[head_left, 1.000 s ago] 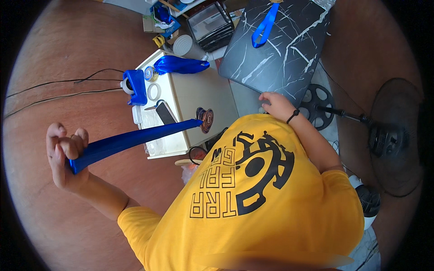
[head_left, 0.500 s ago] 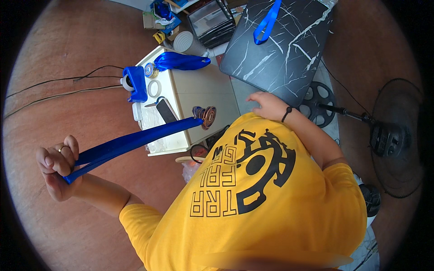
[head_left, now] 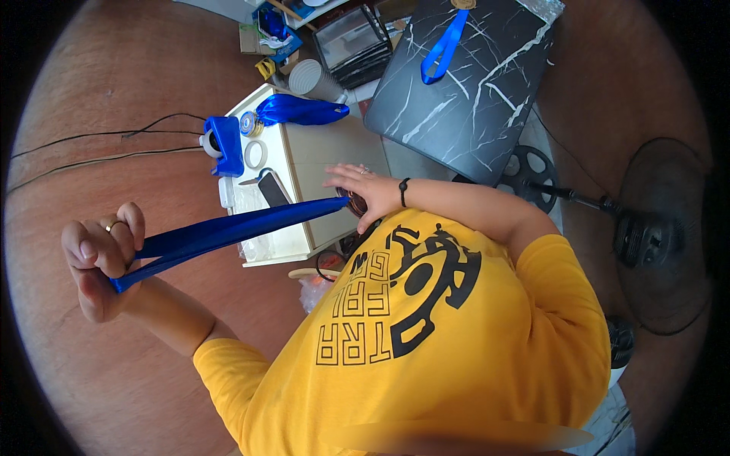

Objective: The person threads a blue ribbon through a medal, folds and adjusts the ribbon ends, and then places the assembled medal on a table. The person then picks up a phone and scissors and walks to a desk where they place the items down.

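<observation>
At the left, my left hand (head_left: 103, 258) is closed around the looped end of several blue ribbons (head_left: 243, 226). The ribbons stretch taut toward the middle, where bronze-coloured medals (head_left: 354, 203) hang at their far end. My right hand (head_left: 365, 190) is at those medals, its fingers stretched out on one side and its thumb apart on the other. The palm partly hides the medals, and they appear to touch it. Another medal (head_left: 463, 4) with a blue ribbon (head_left: 444, 53) lies on a dark marble-patterned tabletop (head_left: 426, 106).
A cream cabinet (head_left: 334, 148) bears a blue ribbon bundle (head_left: 300, 110), a blue tape dispenser (head_left: 224, 148), a tape roll (head_left: 255, 155), stacked medals (head_left: 249, 123) and a dark phone (head_left: 274, 190). A fan (head_left: 650, 235) stands at the right. Black cables (head_left: 99, 137) run across the left.
My right hand has moved left from the dark tabletop's edge to the hanging medals. My left hand still holds the ribbons in nearly the same place.
</observation>
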The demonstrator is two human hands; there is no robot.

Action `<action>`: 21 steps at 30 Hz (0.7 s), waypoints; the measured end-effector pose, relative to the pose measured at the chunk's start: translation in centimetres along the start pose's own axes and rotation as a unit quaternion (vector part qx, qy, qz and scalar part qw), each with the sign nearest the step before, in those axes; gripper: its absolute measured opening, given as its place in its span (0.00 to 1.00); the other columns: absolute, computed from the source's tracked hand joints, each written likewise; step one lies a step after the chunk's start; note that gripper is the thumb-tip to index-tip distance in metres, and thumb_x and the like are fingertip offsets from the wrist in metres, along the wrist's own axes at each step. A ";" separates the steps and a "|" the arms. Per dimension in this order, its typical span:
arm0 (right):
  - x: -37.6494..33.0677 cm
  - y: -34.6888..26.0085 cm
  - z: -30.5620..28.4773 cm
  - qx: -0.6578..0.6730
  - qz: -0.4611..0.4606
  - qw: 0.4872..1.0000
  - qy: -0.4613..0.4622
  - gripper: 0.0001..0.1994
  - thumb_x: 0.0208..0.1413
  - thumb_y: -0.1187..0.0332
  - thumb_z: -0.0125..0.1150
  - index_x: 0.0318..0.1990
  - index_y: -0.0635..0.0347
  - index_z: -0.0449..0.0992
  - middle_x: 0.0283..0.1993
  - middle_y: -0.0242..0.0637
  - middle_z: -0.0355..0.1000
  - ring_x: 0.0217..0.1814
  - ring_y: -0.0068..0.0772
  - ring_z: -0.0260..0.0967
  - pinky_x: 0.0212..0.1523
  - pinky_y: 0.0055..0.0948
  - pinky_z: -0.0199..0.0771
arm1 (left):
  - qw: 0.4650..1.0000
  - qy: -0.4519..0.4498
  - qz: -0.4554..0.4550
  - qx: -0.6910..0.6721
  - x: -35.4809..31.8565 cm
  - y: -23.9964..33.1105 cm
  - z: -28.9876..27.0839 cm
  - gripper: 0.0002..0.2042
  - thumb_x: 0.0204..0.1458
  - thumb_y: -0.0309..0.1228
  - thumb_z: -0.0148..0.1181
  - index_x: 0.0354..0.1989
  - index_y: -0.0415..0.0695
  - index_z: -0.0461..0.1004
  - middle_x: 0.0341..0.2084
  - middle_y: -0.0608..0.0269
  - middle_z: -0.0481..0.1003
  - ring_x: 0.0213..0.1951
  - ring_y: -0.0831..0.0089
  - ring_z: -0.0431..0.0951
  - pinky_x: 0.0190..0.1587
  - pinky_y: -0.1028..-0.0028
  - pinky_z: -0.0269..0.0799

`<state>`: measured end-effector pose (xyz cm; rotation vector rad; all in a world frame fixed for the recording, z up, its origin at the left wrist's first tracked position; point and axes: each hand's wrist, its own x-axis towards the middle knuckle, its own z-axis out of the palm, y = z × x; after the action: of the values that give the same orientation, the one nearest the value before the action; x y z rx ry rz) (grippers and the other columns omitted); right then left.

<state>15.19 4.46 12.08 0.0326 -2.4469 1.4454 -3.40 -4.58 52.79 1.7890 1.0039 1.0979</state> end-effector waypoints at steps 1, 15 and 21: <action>0.3 0.4 0.5 0.032 -0.024 0.999 -0.003 0.53 0.29 0.51 0.80 0.66 0.46 0.54 0.70 0.46 0.48 0.73 0.55 0.42 0.68 0.57 0.46 | 1.000 0.006 0.000 -0.001 0.1 -0.2 0.2 0.15 0.56 0.40 0.56 0.48 0.48 0.67 0.09 0.79 0.57 0.13 0.82 0.51 0.28 0.75 0.51; -3.2 9.4 -5.0 0.163 0.038 0.985 -0.031 0.45 0.31 0.53 0.78 0.61 0.53 0.64 0.62 0.43 0.61 0.66 0.49 0.56 0.64 0.43 0.56 | 0.983 0.140 -0.101 0.070 -0.1 -2.5 3.2 0.19 0.50 0.34 0.64 0.43 0.31 0.70 0.12 0.75 0.62 0.16 0.83 0.57 0.32 0.73 0.60; -2.1 17.7 -15.6 -0.281 0.416 0.829 0.245 0.30 0.42 0.53 0.72 0.53 0.52 0.70 0.55 0.42 0.65 0.65 0.48 0.57 0.63 0.53 0.57 | 0.949 0.180 -0.250 0.069 2.2 -5.2 4.4 0.14 0.51 0.28 0.61 0.43 0.31 0.73 0.16 0.76 0.65 0.20 0.89 0.59 0.26 0.84 0.53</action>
<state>18.02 26.39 3.42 -1.4840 -2.3744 0.7052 0.21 -1.63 47.38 1.3392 1.6813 1.0582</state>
